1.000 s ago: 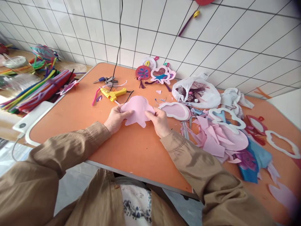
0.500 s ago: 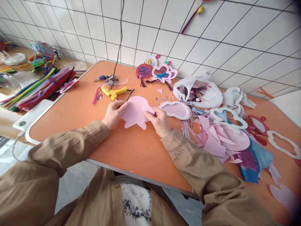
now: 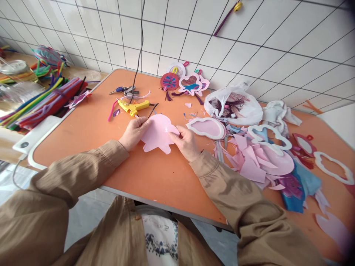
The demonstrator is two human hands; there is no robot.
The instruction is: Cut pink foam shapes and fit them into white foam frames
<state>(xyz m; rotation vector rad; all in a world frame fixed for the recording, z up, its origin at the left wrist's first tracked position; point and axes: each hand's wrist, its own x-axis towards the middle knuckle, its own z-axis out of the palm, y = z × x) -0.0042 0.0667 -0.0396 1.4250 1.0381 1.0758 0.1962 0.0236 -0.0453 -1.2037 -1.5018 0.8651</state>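
— From the head camera, where is the pink cutout?

— Just above the orange table, toward its far edge, between both hands. The left hand pinches its left rim, the right hand its right rim, fingers closed on it.

— How would it handle?

— Likely light, thin and floppy, easily creased or torn. Hold it at opposite rims, as here, away from the yellow glue gun just beyond.
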